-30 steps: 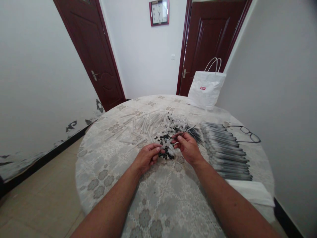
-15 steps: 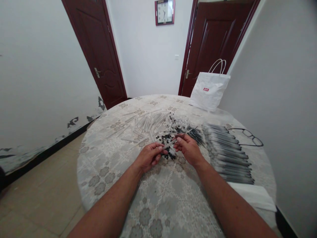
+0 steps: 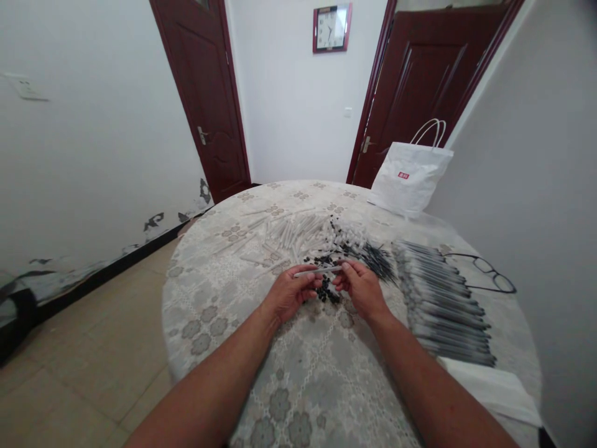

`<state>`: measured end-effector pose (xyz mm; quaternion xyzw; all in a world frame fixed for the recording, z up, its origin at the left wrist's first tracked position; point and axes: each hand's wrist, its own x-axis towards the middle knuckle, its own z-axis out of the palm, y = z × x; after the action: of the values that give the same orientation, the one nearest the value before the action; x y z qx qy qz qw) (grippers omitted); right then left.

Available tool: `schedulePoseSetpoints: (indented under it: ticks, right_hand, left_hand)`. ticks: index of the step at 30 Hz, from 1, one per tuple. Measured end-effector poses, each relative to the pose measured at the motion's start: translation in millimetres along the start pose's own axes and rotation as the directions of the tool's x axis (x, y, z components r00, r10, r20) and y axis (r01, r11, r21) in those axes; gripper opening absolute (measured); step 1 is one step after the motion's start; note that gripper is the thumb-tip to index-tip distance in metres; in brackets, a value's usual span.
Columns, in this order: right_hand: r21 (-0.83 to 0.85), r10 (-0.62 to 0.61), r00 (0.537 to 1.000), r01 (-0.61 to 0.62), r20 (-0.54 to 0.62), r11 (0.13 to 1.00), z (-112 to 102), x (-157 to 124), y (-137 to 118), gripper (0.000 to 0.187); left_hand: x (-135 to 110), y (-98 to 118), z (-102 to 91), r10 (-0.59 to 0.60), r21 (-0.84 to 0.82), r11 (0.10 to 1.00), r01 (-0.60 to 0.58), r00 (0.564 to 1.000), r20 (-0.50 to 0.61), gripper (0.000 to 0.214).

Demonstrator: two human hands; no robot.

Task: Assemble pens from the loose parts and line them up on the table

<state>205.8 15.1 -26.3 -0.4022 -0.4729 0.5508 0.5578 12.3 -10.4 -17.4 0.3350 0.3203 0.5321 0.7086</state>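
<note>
My left hand (image 3: 290,295) and my right hand (image 3: 361,288) meet over the middle of a round table with a patterned cloth (image 3: 308,373). Together they pinch a thin pale pen barrel (image 3: 313,271), held level between the fingertips of both. Just beneath lies a scatter of small black caps (image 3: 326,291). Behind them sits a heap of clear pen barrels (image 3: 291,231), and to its right a bundle of dark refills (image 3: 375,256).
Rows of assembled pens (image 3: 443,298) lie at the right, with eyeglasses (image 3: 487,272) beyond them and a folded white cloth (image 3: 494,389) nearer. A white paper bag (image 3: 413,177) stands at the far edge. Two dark doors and a wall clock (image 3: 331,28) lie behind.
The thin refill in my right hand has gone into the barrel; both hands have drawn close and the piece is now held level. The camera has turned left.
</note>
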Motion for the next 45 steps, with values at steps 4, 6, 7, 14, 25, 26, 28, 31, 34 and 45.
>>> schedulePoseSetpoints:
  ticks: [4, 6, 7, 14, 25, 26, 28, 31, 34, 45]
  right_hand:
    - [0.046, 0.023, 0.991, -0.029, 0.134, 0.999, 9.3, -9.5, -3.8, 0.05]
    - [0.035, 0.025, 0.979, -0.033, 0.202, 0.999, 13.5, -14.8, -6.8, 0.054]
    - [0.014, 0.025, 0.974, -0.029, 0.225, 0.999, 15.3, -17.2, -7.7, 0.057]
    - [-0.217, -0.019, 0.946, 0.094, 0.323, 0.972, 18.7, -25.0, -6.8, 0.069]
    - [-0.544, -0.131, 0.89, 0.377, 0.436, 0.75, 20.5, -34.0, -25.1, 0.071]
    - [-0.541, -0.141, 0.89, 0.383, 0.434, 0.749, 20.8, -33.9, -26.8, 0.072]
    - [-0.528, -0.174, 0.908, 0.368, 0.38, 0.766, 18.1, -31.2, -30.2, 0.069]
    - [-0.614, -0.272, 0.938, 0.346, 0.215, 0.709, 2.1, -19.6, -34.0, 0.052]
    - [-0.812, -0.362, 0.914, 0.347, 0.181, 0.47, -23.8, -3.5, -34.3, 0.034]
    - [-0.929, 0.069, 0.928, 0.361, 0.367, 0.088, -31.4, -7.3, -27.8, 0.021]
  left_hand:
    - [0.8, -3.2, 0.9, 0.044, -0.054, 0.998, -0.046, 0.999, -0.029, 0.034]
    - [0.7, -4.1, 0.6, 0.052, -0.087, 0.995, -0.054, 0.998, -0.024, 0.035]
    - [0.5, -4.3, 0.3, 0.055, -0.102, 0.993, -0.057, 0.998, -0.02, 0.036]
    - [0.6, -3.9, -2.4, 0.047, -0.164, 0.986, -0.043, 0.999, 0.02, 0.035]
    - [0.0, -3.2, -0.6, -0.003, -0.145, 0.989, 0.009, 0.999, 0.04, 0.028]
    - [1.1, -3.2, -1.6, -0.007, -0.16, 0.987, 0.012, 1.0, 0.027, 0.025]
    - [3.6, -2.3, -3.6, -0.018, -0.189, 0.982, 0.016, 1.0, -0.01, 0.022]
    - [7.1, 1.0, -6.1, -0.018, -0.222, 0.975, -0.004, 0.995, -0.097, 0.02]
    - [9.2, 4.0, -8.3, -0.015, -0.252, 0.967, -0.027, 0.986, -0.165, 0.02]
    - [8.7, 1.0, -5.9, 0.025, -0.202, 0.978, -0.054, 0.989, -0.147, 0.017]
